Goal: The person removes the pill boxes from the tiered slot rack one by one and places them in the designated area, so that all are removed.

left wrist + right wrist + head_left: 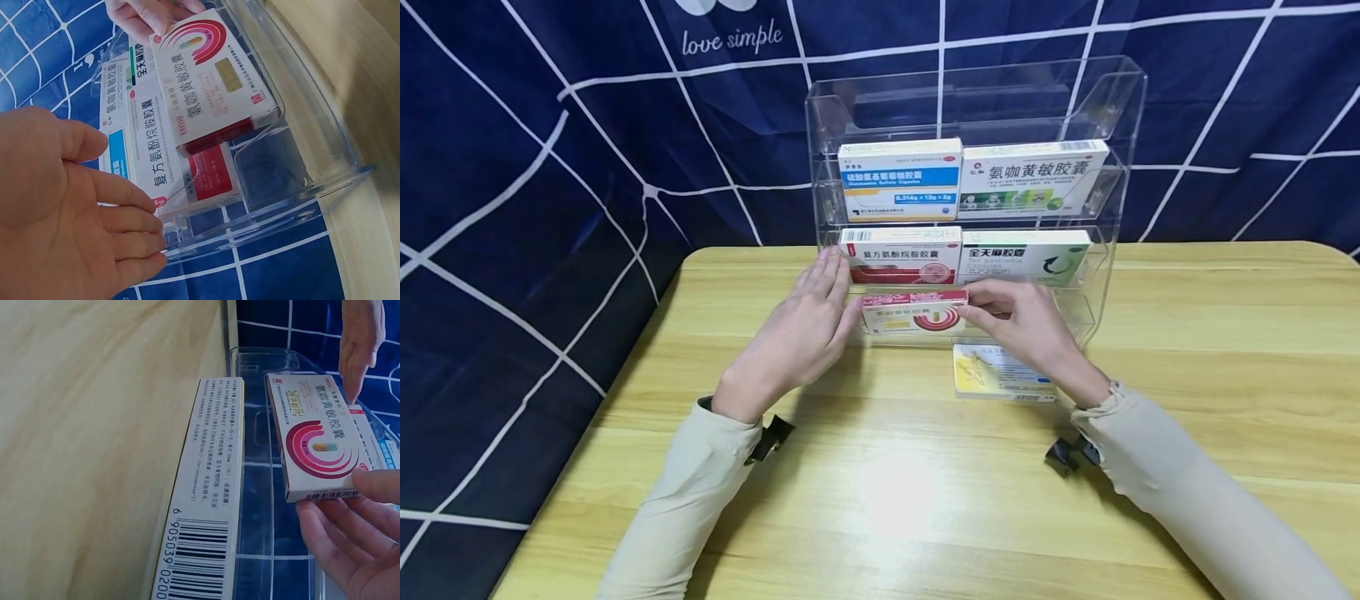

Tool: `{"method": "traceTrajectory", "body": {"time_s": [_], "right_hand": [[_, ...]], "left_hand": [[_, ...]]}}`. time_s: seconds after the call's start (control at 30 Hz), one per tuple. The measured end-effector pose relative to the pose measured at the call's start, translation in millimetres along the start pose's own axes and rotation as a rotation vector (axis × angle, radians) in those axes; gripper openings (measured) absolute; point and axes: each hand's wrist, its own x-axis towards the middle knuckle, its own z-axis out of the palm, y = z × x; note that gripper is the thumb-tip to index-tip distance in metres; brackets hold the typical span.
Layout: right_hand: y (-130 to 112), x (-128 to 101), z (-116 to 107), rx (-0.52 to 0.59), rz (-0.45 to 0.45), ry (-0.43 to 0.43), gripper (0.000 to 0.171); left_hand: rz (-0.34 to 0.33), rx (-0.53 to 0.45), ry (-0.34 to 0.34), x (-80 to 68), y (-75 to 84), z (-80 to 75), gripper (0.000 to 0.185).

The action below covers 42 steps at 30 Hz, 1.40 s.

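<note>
My right hand (pixel 1026 323) pinches a red-and-white medicine box (pixel 901 318) by its right end, thumb in front and fingers behind. The box stands tilted at the lowest tier of a clear acrylic rack (pixel 1131 92). In the right wrist view, the box (pixel 319 440) shows pink-red arcs and a capsule picture. My left hand (pixel 808 321) is beside the rack's left edge, its fingers straight and holding nothing. Its fingertips are close to the red-banded box (pixel 902 257) on the middle tier. In the left wrist view, that palm (pixel 69 206) faces the rack.
A yellow-and-white box (pixel 1000 375) lies on the wooden table (pixel 820 517) before the rack. Beside the red-banded box is a green-and-white box (pixel 1026 257). The top tier holds a blue-striped box (pixel 901 183) and a white-green box (pixel 1033 179). Gridded blue cloth (pixel 722 125) hangs behind.
</note>
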Motion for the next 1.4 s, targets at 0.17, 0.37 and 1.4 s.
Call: {"method": "traceTrajectory", "body": {"time_s": [0.17,0.37,1.4], "right_hand": [[-1,0,0,-0.007,0.012,0.001,0.034],[-1,-1,-1,0.026,0.03,-0.006,0.028],[-4,-18,23,0.413,0.301,-0.336,0.033]], "left_hand": [[-0.012,-0.006,-0.006,-0.4,0.4,0.0,0.063],[-0.011,-0.003,-0.013,-0.9,1.0,-0.7,0.064],[0.007,0.009,0.013,-0.3,-1.0,5.1,0.062]]}}
